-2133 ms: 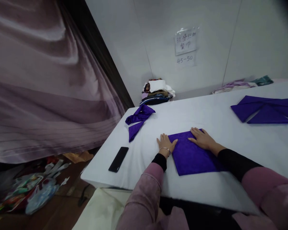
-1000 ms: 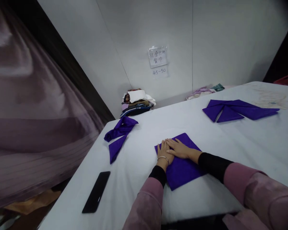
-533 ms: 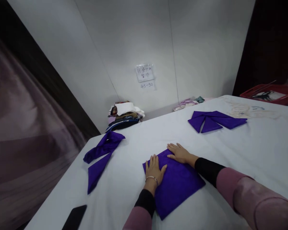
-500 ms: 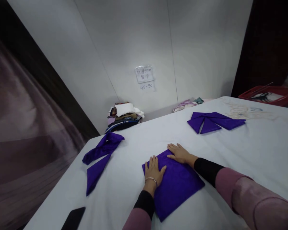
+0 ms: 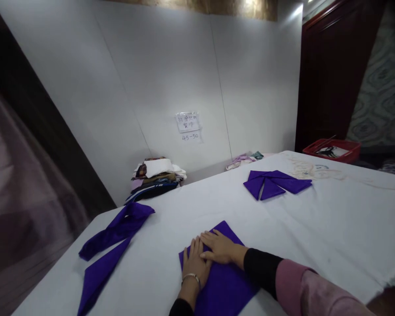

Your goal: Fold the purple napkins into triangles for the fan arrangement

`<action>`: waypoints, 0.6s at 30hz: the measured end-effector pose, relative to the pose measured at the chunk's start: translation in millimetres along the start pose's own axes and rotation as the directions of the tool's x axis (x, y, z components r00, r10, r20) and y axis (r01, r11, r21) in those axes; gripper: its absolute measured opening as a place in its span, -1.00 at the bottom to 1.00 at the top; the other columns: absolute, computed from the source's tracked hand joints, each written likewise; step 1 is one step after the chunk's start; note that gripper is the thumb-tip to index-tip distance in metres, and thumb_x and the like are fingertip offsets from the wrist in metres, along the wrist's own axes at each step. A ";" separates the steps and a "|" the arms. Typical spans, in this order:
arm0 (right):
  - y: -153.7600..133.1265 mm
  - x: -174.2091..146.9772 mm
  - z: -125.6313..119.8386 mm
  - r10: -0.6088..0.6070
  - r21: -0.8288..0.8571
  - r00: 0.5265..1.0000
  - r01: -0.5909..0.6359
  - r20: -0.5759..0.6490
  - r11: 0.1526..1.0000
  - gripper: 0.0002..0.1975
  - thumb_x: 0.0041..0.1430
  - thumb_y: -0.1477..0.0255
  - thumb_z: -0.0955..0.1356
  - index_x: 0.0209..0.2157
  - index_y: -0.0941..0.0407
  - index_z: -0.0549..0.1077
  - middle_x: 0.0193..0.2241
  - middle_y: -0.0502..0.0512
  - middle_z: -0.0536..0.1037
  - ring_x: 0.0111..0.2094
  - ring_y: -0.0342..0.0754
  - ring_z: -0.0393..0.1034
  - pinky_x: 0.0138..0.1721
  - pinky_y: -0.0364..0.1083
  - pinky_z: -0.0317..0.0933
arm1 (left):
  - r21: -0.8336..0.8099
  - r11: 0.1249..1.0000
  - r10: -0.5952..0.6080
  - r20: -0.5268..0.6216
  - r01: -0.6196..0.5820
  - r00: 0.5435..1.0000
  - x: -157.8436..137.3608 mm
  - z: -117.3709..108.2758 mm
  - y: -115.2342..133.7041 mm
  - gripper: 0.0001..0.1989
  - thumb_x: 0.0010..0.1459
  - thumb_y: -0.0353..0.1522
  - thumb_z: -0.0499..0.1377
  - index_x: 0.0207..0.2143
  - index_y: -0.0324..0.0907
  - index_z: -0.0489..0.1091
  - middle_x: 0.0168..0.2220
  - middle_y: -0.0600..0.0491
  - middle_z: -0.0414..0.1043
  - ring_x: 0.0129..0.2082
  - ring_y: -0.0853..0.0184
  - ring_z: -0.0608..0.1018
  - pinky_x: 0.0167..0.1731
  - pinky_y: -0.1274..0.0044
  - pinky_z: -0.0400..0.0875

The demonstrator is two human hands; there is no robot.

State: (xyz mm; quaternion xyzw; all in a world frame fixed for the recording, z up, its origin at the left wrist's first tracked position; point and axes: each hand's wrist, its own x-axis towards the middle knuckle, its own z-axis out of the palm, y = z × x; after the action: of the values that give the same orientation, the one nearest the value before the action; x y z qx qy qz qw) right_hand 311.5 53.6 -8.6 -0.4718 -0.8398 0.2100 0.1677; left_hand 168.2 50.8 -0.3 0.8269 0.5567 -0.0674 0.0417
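A folded purple cloth (image 5: 222, 285) lies flat on the white-covered table (image 5: 158, 259) in front of me. My left hand (image 5: 196, 264) rests palm down on its left part, fingers stretched out. Beside it, my right hand (image 5: 219, 246) lies flat on the upper part of the cloth, its fingertips close to or touching the left hand's fingers. Nothing is gripped in either hand. One corner of the cloth points away from me past the right hand; its near edge runs out of the frame.
A folded purple cloth with fanned points (image 5: 271, 182) lies farther back to the right. Another purple cloth (image 5: 118, 245), in long strips, lies at the left. Behind the table edge are stacked clothes (image 5: 158, 180), a red basket (image 5: 344, 151) and a wall sign (image 5: 188, 123).
My right hand has slid left across the cloth, from its upper right edge to beside my left hand. The view has tilted up and turned right; the dark object at lower left is out of frame.
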 end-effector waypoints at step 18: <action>13.9 -7.4 -16.3 0.037 -0.053 0.998 -0.039 -0.051 0.998 -0.27 0.23 -0.01 0.09 0.27 0.17 0.05 0.27 0.27 0.05 0.28 0.08 -0.17 0.25 0.12 -0.34 | 0.020 0.975 -0.219 -0.022 0.220 0.975 -24.8 16.1 -79.1 -0.45 0.24 -0.22 -0.18 0.28 -0.09 -0.02 0.33 0.02 -0.20 0.31 0.16 -0.11 0.18 0.07 -0.16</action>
State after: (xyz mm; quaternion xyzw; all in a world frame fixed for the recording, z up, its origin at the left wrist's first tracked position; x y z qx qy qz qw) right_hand 333.0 56.9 -2.3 -0.4971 -0.8316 0.1784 0.1717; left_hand 84.7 55.5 -11.8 0.7614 0.6442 -0.0697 0.0193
